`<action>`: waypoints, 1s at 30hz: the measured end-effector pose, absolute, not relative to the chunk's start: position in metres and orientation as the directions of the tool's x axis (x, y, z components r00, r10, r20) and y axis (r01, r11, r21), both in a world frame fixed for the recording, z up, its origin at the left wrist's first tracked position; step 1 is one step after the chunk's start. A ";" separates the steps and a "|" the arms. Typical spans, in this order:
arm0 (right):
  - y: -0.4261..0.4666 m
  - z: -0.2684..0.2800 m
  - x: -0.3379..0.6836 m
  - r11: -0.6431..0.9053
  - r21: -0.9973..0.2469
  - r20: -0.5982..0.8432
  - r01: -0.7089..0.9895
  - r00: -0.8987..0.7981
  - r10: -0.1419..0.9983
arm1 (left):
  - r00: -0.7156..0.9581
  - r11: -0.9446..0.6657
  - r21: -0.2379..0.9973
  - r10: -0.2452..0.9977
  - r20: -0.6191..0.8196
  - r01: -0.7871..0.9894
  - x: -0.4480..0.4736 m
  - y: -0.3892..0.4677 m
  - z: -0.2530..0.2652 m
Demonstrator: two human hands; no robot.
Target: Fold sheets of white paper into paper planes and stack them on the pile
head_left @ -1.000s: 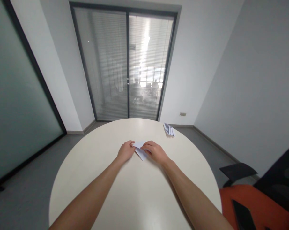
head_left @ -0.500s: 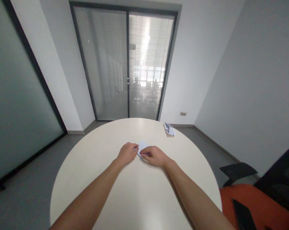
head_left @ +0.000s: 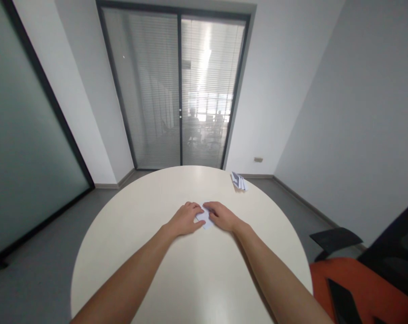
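A small folded piece of white paper (head_left: 203, 218) lies on the round table (head_left: 150, 193), between my two hands. My left hand (head_left: 185, 219) rests at its left side, thumb and fingers spread apart over the paper. At the right edge of the paper, my right hand (head_left: 223, 217) has its fingers bent inward, with thumb and forefinger closed on the paper. Part of the sheet is hidden under the fingers of both hands.
Near the far right edge of the table lies a small fanned stack of printed paper pieces (head_left: 239, 181). An orange chair (head_left: 359, 281) with black armrests stands at the right. Behind the table is a glass partition with blinds (head_left: 156, 99).
Both hands have shifted on the paper, and the sheet now sits at a different angle. My left thumb and fingers have spread apart. My right fingers have moved up along its edge.
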State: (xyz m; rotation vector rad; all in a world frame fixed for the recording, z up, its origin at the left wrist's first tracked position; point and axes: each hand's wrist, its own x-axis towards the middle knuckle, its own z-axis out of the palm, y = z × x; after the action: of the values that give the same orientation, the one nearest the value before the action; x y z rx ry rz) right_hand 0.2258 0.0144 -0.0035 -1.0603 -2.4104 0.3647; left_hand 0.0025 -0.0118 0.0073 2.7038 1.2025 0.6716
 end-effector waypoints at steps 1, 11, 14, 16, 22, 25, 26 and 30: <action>0.017 -0.006 0.228 0.656 -0.394 0.285 0.644 -0.593 0.753 | 0.600 -0.692 0.270 0.719 0.351 0.670 0.003 -0.012 0.008; 0.014 -0.004 0.228 0.420 -0.286 0.012 0.861 -0.435 0.900 | 0.673 -0.737 0.278 0.675 0.302 0.616 0.002 -0.015 0.010; 0.014 -0.002 0.229 0.420 -0.276 -0.011 0.864 -0.440 0.898 | 0.693 -0.754 0.263 0.657 0.296 0.602 0.001 -0.016 0.012; 0.014 0.000 0.233 0.440 -0.275 -0.019 0.855 -0.462 0.887 | 0.708 -0.761 0.252 0.648 0.281 0.597 0.001 -0.015 0.012; 0.016 0.003 0.256 0.383 -0.226 -0.036 0.896 -0.400 0.916 | 0.678 -0.726 0.225 0.688 0.261 0.650 0.003 -0.012 0.009; 0.017 0.005 0.262 0.368 -0.191 0.071 0.910 -0.362 0.930 | 0.658 -0.714 0.189 0.697 0.284 0.675 0.004 -0.011 0.007; 0.018 0.006 0.261 0.413 -0.191 0.122 0.890 -0.396 0.910 | 0.651 -0.708 0.178 0.701 0.291 0.683 0.004 -0.010 0.006; 0.015 0.008 0.247 0.608 -0.299 0.128 0.735 -0.600 0.789 | 0.658 -0.706 0.168 0.705 0.264 0.688 0.000 -0.008 0.004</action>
State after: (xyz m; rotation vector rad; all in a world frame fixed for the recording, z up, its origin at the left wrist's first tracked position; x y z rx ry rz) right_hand 0.2467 0.0147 0.0082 -1.2514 -2.5877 0.3156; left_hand 0.0000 -0.0081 0.0039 2.8119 1.1827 0.4833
